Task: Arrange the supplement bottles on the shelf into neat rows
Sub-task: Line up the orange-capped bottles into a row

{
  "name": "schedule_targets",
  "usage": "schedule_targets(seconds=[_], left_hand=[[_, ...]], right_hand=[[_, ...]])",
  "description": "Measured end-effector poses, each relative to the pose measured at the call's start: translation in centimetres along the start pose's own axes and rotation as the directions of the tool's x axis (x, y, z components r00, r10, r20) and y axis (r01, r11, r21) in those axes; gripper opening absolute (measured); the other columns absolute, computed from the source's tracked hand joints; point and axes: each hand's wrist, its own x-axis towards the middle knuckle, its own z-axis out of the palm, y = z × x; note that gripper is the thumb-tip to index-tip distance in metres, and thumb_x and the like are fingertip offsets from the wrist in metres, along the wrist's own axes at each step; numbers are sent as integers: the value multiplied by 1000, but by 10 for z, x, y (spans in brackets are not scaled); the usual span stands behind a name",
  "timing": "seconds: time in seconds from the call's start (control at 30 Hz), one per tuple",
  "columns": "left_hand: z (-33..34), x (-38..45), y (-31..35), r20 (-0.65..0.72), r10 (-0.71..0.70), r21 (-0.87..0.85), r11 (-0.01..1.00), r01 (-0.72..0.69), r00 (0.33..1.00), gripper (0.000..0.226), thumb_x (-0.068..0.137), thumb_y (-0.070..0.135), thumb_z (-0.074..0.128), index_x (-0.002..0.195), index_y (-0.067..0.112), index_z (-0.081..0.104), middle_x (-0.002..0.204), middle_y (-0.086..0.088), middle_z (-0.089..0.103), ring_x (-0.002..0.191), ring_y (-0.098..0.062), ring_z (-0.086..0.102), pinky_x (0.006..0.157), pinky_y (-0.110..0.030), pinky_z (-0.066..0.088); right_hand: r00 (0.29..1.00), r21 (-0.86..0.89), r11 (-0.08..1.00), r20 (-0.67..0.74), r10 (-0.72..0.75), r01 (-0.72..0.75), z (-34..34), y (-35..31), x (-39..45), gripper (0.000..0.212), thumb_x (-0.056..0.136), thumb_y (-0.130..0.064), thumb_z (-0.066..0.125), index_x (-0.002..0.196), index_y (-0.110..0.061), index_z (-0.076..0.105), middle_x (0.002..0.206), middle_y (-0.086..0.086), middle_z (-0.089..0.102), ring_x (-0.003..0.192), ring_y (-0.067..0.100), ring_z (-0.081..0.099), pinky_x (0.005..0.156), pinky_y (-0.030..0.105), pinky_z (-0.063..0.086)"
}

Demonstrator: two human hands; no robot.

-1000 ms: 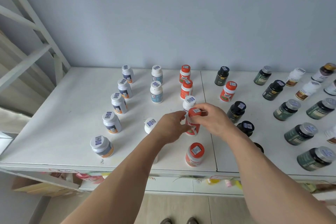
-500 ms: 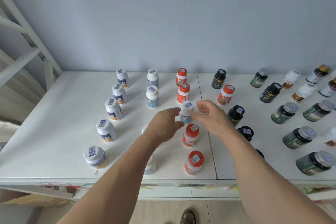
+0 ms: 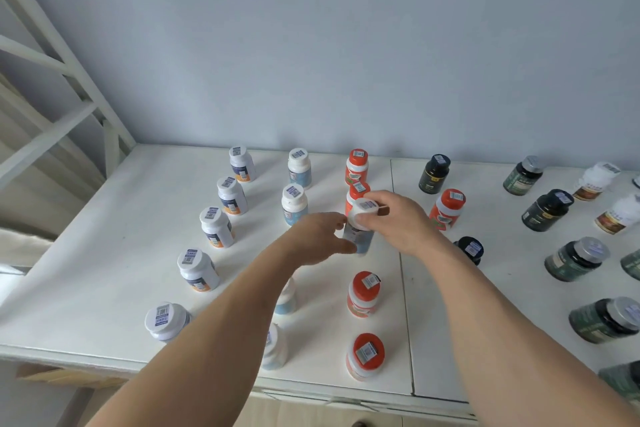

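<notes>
A white-capped bottle with a pale blue label [image 3: 362,236] stands in the red-capped row on the white shelf [image 3: 104,253]. My right hand [image 3: 394,218] pinches its cap from above. My left hand [image 3: 318,239] holds its body from the left side. Red-capped bottles [image 3: 363,293] [image 3: 365,355] stand in front of it and two more [image 3: 356,165] behind it. A row of white bottles with orange-blue labels [image 3: 216,225] runs down the left. Two blue-label bottles [image 3: 294,203] stand at the back, and others are partly hidden under my left forearm.
Dark and green bottles [image 3: 575,258] and white-capped brown-label ones [image 3: 616,215] crowd the right half of the shelf. A red-capped bottle [image 3: 446,208] stands alone right of my right hand. A white frame [image 3: 52,55] rises at the left; the wall is close behind.
Both hands left the red-capped bottle, which now stands in its row, moved back and took hold of the white-capped blue-label bottle. The view has shifted a little.
</notes>
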Motion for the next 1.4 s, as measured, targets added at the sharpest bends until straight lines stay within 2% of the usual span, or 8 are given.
schedule_targets(seconds=[0.13, 0.3, 0.67, 0.77, 0.83, 1.0, 1.1, 1.4], left_hand=[[-2, 7, 0, 111, -10, -95, 995, 21, 994, 44, 82, 33, 74, 121, 18, 63, 106, 4, 66, 96, -20, 61, 76, -23, 46], [-10, 13, -9, 201, -2, -257, 965, 55, 980, 56, 64, 45, 79, 116, 27, 68, 111, 5, 71, 113, -20, 61, 105, -39, 44], [-13, 15, -15, 240, 36, -307, 951, 41, 970, 47, 75, 35, 81, 119, 26, 67, 113, 7, 71, 113, -16, 61, 107, -36, 41], [-15, 13, -16, 165, 37, -224, 975, 1, 986, 44, 75, 36, 79, 116, 26, 67, 111, 7, 71, 106, -16, 63, 98, -33, 49], [-21, 7, -18, 116, 37, -68, 997, -29, 993, 46, 80, 34, 76, 123, 25, 62, 119, 6, 67, 106, -14, 61, 90, -27, 49], [-44, -10, -39, -107, 31, 338, 941, 7, 994, 51, 85, 41, 69, 132, 25, 54, 127, 7, 62, 116, -16, 56, 97, -33, 46], [-52, -16, -56, -152, 27, 394, 918, 36, 988, 47, 89, 41, 63, 133, 27, 53, 131, 8, 60, 121, -16, 53, 98, -34, 45], [-67, -18, -96, -100, 99, 459, 887, -42, 990, 45, 95, 36, 55, 138, 27, 49, 139, 8, 54, 130, -16, 46, 104, -34, 41]], right_hand=[[999, 49, 999, -33, -17, 19, -9, -5, 2, 44, 86, -36, 68, 128, -26, 59, 120, -8, 63, 103, 8, 58, 76, 19, 43], [999, 100, 995, -49, -17, 21, -12, -11, 4, 41, 88, -37, 67, 126, -24, 61, 115, -7, 63, 104, 10, 60, 85, 27, 52], [998, 133, 991, -70, 1, 9, -8, -13, 0, 42, 87, -37, 68, 126, -23, 60, 118, -6, 63, 102, 9, 60, 81, 23, 51], [998, 123, 992, -68, -17, 26, -6, -13, 1, 42, 87, -36, 68, 126, -23, 60, 121, -7, 62, 103, 8, 59, 73, 16, 46], [998, 94, 995, -52, -26, 31, -2, -14, 4, 47, 86, -35, 69, 130, -23, 58, 126, -7, 61, 106, 9, 58, 77, 19, 45], [999, 50, 998, 29, -36, 35, 20, -29, 8, 52, 81, -35, 73, 129, -26, 56, 120, -9, 62, 102, 6, 57, 81, 23, 45], [996, 33, 998, 80, -48, 46, 40, -41, 10, 47, 81, -34, 75, 124, -27, 57, 111, -13, 62, 98, 5, 59, 76, 21, 44], [995, 3, 1000, 94, 26, -27, 96, -54, 21, 56, 72, -40, 77, 124, -32, 58, 110, -16, 68, 100, 5, 64, 93, 36, 52]])
